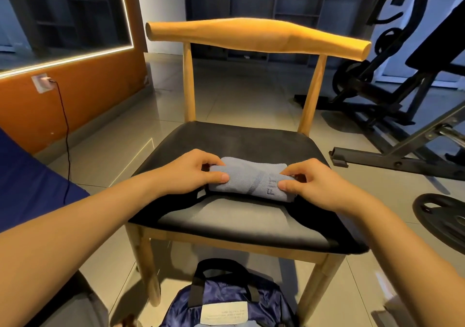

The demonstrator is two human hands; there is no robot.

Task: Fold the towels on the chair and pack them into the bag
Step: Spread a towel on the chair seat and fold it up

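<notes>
both hands pinch a folded blue-grey towel on the black chair seat: left hand and right hand at opposite ends.

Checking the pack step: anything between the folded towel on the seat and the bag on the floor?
Nothing visible. Both hands hold the blue towel on the chair seat; the navy bag sits below its front edge, with only seat and open floor between.

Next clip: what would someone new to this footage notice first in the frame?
Dead centre, both hands pinch a folded grey-blue towel on the black seat of a wooden chair: the left hand holds its left end, the right hand its right end. After that, the eye drops to the navy bag on the floor in front of the chair, then to the dark gym equipment at the right.
</notes>
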